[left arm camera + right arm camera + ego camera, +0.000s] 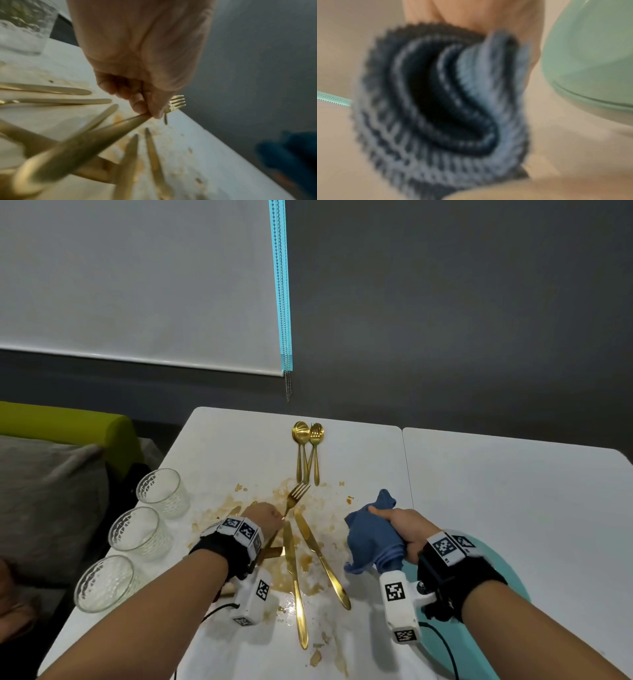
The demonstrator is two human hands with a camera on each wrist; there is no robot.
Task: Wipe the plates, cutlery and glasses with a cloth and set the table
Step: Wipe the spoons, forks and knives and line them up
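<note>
My left hand (265,517) pinches the handle of a gold fork (295,495), tines pointing away; in the left wrist view the left hand (145,102) has fingers and thumb curled round the fork (176,103). Two gold knives (317,553) lie on the stained white table (496,508) between my hands. My right hand (399,523) grips a bunched blue cloth (371,537); the right wrist view shows the cloth (440,102) close up and blurred. A teal plate (479,546) lies under my right wrist. Three glasses (140,532) stand along the left edge.
A gold spoon and fork (308,450) lie side by side at the table's far end. Brown sauce stains (284,491) spread over the middle of the table. More gold cutlery (51,92) lies left of my hand. A green and grey sofa (51,474) stands beside the table.
</note>
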